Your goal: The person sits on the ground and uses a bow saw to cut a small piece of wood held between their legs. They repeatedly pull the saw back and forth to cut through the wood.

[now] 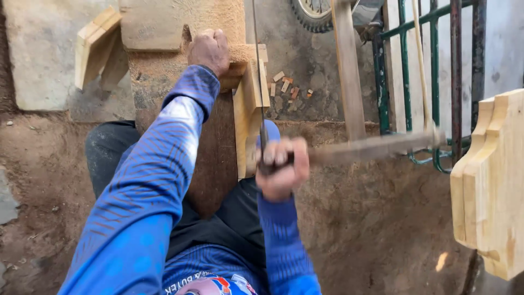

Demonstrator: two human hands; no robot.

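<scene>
A: Left hand (209, 50)?
B: Fist, fingers curled tight, pressing down on the pale wood piece (252, 104) where it sits on the sawdust-covered workbench (164, 33). No gap between the fingers.
A: Right hand (281, 164)?
B: Wrapped fully round the near end of the frame saw (349, 146); its thin blade (258, 71) runs straight up from the fist along the wood piece's right side.
A: Where's the wood relative to the fingers?
B: Standing on edge between the 2 hands, top end under the left fist, lower end just beside the right fist.
A: Edges, room?
B: Bench edge drops right at the blade. Green metal gate (436, 82) close on the right, shaped wood blocks (491, 180) lower right, scraps (286, 84) on the concrete beyond. Open dirt ground (376, 229) below.
</scene>
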